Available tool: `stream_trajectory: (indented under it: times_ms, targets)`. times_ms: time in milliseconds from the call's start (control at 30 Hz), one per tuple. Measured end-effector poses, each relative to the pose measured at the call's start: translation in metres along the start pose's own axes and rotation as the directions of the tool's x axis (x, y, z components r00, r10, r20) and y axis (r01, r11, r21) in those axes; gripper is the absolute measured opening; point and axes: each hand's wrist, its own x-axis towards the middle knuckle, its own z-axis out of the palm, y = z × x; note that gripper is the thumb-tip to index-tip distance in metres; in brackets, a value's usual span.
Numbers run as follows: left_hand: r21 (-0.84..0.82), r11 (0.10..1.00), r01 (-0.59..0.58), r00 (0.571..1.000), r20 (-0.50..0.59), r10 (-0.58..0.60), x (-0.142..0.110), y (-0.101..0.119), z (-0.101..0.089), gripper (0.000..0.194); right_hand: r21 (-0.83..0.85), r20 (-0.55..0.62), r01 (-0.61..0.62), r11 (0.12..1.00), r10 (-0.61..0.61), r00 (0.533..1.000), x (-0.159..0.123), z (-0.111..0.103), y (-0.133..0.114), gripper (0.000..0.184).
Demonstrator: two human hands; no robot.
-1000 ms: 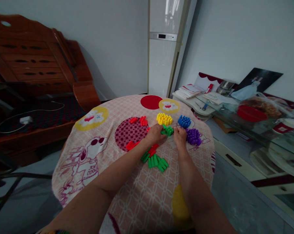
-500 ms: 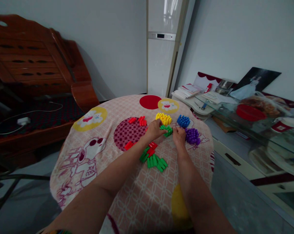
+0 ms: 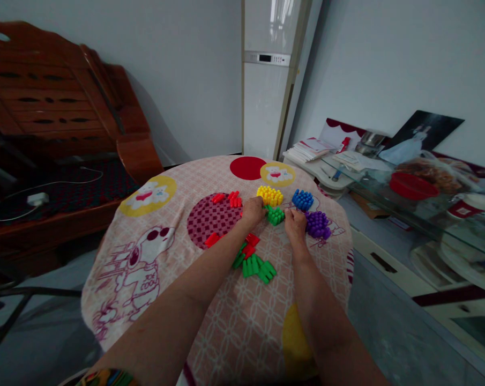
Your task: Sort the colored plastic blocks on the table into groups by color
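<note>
A compact cluster of green plastic pieces with rounded tips (image 3: 275,215) stands on the cloth between my two hands. My left hand (image 3: 253,212) is at its left edge with the fingers curled closed, and whatever they hold is hidden. Just right of the cluster, my right hand (image 3: 296,222) is closed too, thumb and fingers pressed together, their contents too small to make out. Behind the green cluster is a yellow one (image 3: 270,195). A blue cluster (image 3: 303,200) and a purple cluster (image 3: 318,224) stand beyond and beside my right hand.
Loose green pieces (image 3: 259,268) and red pieces (image 3: 249,246) lie nearer me, partly behind my left forearm. More red pieces (image 3: 234,199) lie farther back. A patterned cloth (image 3: 234,332) covers the round table. At right is a cluttered glass shelf (image 3: 371,185); at left, a wooden bench (image 3: 140,155).
My left hand has drawn back slightly left, its thumb coming off the green cluster, which now shows more fully. My right hand has barely moved.
</note>
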Motion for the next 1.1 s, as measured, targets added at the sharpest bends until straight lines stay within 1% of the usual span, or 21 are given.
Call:
stream_trajectory:
  times_ms: [133,267,367,600,767,933,1100]
  targets:
    - [-0.097,0.995,-0.009,0.999,-0.040,0.005,-0.0009,-0.0045,0.0030,0.035,0.004,0.005,-0.002,1.000,0.002,1.000,-0.0001,0.0002,-0.0012,0.035]
    - [-0.086,0.996,-0.030,0.999,-0.014,0.029,-0.0012,-0.0042,0.0029,0.028,-0.002,0.004,-0.010,1.000,0.010,1.000,0.0002,0.0006,-0.0010,0.034]
    - [-0.075,0.996,-0.038,0.999,-0.014,0.037,-0.0006,-0.0035,0.0039,0.024,-0.008,0.010,-0.009,1.000,0.009,1.000,0.0006,0.0007,-0.0004,0.034]
    - [-0.120,0.993,0.018,0.999,-0.030,-0.021,-0.0009,-0.0032,0.0076,0.035,0.001,0.004,-0.002,1.000,0.002,1.000,0.0008,0.0004,-0.0011,0.035]
    - [-0.156,0.988,0.020,0.999,-0.023,-0.024,-0.0007,-0.0020,0.0074,0.039,0.006,0.001,-0.010,1.000,0.010,1.000,0.0002,-0.0004,-0.0026,0.036]
    - [-0.161,0.986,-0.031,0.998,-0.053,0.023,-0.0017,-0.0030,0.0046,0.027,0.004,0.002,-0.004,1.000,0.004,1.000,0.0003,-0.0001,-0.0021,0.036]
    - [-0.217,0.972,-0.094,0.994,-0.071,0.081,-0.0074,-0.0050,0.0036,0.025,-0.012,0.011,0.002,1.000,-0.002,1.000,0.0010,0.0014,0.0006,0.034]
